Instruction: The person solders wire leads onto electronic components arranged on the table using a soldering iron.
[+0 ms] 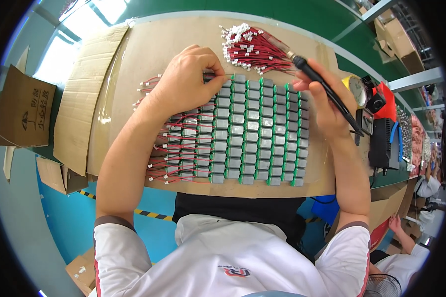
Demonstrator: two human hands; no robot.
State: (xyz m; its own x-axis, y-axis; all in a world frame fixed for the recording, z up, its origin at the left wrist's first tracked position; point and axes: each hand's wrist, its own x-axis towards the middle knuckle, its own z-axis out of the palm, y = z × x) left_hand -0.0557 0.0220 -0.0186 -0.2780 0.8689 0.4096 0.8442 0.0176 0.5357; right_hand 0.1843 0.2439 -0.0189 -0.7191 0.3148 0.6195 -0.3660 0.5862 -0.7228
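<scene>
Rows of small grey battery packs with green circuit strips lie in a grid before me. Red and black leads with white connectors stretch from the left columns. My left hand is closed in a pinch at the grid's far left corner; what its fingertips hold is too small to make out. In my right hand, a soldering iron with a black handle points toward the far left, its tip over the loose wires. That pile of red wires with white plugs lies beyond the grid.
Brown cardboard covers the bench. At right stand a yellow tape roll, a black soldering station and a red-orange container. A cardboard flap and a carton are at left. Another person's arm shows at lower right.
</scene>
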